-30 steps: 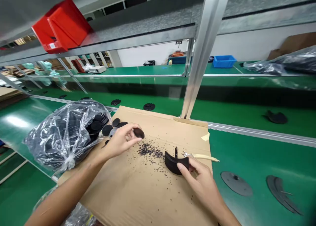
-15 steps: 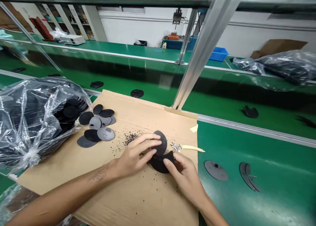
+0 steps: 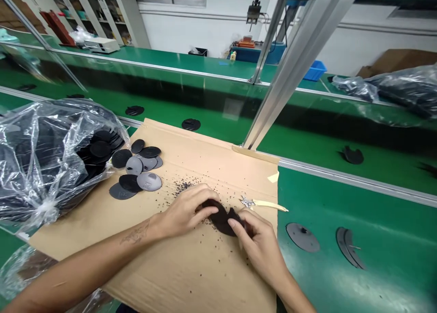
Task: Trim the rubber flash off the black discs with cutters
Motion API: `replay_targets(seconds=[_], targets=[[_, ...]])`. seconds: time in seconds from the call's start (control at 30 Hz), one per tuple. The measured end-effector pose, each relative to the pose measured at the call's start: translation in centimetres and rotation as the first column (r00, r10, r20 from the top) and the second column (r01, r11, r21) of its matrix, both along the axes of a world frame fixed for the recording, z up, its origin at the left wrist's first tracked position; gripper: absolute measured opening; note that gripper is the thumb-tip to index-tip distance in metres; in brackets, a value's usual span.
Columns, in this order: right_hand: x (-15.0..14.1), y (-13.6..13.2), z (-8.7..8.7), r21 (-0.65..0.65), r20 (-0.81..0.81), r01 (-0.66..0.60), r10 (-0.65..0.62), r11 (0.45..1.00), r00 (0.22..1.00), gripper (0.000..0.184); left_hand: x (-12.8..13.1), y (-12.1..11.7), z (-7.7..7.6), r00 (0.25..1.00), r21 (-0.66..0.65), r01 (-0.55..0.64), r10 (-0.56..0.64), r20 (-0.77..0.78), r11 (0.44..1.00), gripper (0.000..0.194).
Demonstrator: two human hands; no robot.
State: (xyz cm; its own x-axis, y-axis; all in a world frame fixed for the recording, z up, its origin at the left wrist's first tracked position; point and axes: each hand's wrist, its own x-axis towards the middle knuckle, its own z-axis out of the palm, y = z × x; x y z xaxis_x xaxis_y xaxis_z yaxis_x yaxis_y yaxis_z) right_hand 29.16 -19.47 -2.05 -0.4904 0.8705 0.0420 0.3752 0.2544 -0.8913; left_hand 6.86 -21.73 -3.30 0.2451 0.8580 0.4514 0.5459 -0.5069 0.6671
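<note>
My left hand (image 3: 191, 211) pinches a round black plastic disc (image 3: 216, 211) between thumb and fingers, above the cardboard sheet (image 3: 164, 267). My right hand (image 3: 261, 240) is closed on a curved, notched black plastic piece (image 3: 226, 228). Disc and curved piece meet at their edges; whether they are joined, I cannot tell. Small black scraps (image 3: 183, 187) lie scattered around and beyond my hands. Just past my right hand rest metal-jawed cutters (image 3: 247, 202) with pale yellow handles.
Several black and grey discs (image 3: 149, 182) lie left on the cardboard, beside a clear plastic bag (image 3: 44, 176) full of discs. On the green bench right are a grey disc (image 3: 302, 237) and curved pieces (image 3: 348, 248). A metal post (image 3: 290, 76) rises behind the cardboard.
The disc has tipped from nearly upright to a flatter, darker angle. My left fingers have moved from its face to a pinch at its left edge. The view has shifted slightly.
</note>
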Motion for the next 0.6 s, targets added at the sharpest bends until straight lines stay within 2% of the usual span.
replay_targets(seconds=[0.1,0.2,0.33,0.5,0.6], targets=[[0.0,-0.1,0.1,-0.081,-0.047,0.023,-0.027,0.996,0.999,0.042,0.3,-0.3,-0.4,0.979,-0.054,-0.068,0.077,0.187,0.996,0.008],[-0.2,-0.2,0.4,-0.189,-0.095,-0.029,0.011,0.981,0.995,0.038,0.9,-0.8,-0.5,0.944,-0.042,-0.097,0.105,0.313,0.994,0.011],[-0.6,-0.4,0.3,-0.279,-0.139,-0.070,0.032,0.958,0.990,0.034,1.4,-1.0,0.1,0.976,0.006,-0.077,0.074,0.207,0.997,0.010],[-0.7,-0.4,0.2,-0.259,-0.140,-0.054,0.018,0.964,0.990,0.033,1.4,-1.2,0.3,0.969,-0.043,-0.176,0.181,0.166,0.983,0.010],[-0.7,-0.5,0.5,-0.247,-0.152,-0.075,0.038,0.966,0.988,0.030,1.5,-1.3,0.2,0.966,-0.085,-0.183,0.195,0.170,0.979,0.012]])
